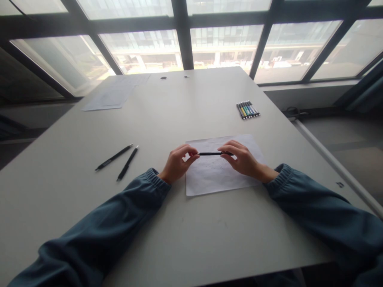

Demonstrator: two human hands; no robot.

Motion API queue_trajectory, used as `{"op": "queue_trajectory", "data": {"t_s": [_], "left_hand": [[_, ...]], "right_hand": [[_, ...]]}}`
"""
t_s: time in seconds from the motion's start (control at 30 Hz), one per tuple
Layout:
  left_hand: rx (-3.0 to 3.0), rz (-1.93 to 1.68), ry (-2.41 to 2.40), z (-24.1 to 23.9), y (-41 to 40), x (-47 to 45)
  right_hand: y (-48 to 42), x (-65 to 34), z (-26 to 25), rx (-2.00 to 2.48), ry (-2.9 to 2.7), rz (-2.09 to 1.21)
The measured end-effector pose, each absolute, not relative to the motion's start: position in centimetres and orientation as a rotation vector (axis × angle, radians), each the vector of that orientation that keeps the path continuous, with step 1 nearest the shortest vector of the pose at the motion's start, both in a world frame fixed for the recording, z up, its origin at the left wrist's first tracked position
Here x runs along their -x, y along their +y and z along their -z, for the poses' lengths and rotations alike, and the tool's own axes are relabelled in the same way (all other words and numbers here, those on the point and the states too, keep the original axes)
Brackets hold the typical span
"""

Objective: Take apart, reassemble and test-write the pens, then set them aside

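A slim black pen lies level between my two hands, above a white sheet of paper with faint marks on it. My left hand pinches the pen's left end between thumb and fingers. At the other end, my right hand has its thumb and fingers closed on the pen. To the left of my left hand, two more black pens rest on the table: one pen farther out and another pen nearer to me.
A row of several pens with coloured labels lies at the right, beyond the paper. Papers lie at the far left of the white table. A small dark item is near the right edge. Windows stand behind.
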State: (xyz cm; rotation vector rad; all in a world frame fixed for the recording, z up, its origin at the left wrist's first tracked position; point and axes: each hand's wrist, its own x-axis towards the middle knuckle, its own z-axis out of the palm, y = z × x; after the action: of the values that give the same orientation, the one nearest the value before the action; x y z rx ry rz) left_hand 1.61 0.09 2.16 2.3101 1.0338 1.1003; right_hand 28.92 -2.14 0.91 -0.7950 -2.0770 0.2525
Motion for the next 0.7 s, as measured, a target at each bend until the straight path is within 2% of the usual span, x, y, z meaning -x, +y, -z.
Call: {"op": "queue_trajectory", "data": {"t_s": [0.3, 0.7], "left_hand": [[-2.312, -1.103, 0.951, -1.87, 0.2, -1.58], [-2.231, -0.901, 1.065, -1.88, 0.34, -1.16]], "right_hand": [[-2.21, -28.83, -1.06, 0.79, -2.085, -0.26], [-2.12, -28.87, -0.97, 0.788, -2.081, -0.264]]}}
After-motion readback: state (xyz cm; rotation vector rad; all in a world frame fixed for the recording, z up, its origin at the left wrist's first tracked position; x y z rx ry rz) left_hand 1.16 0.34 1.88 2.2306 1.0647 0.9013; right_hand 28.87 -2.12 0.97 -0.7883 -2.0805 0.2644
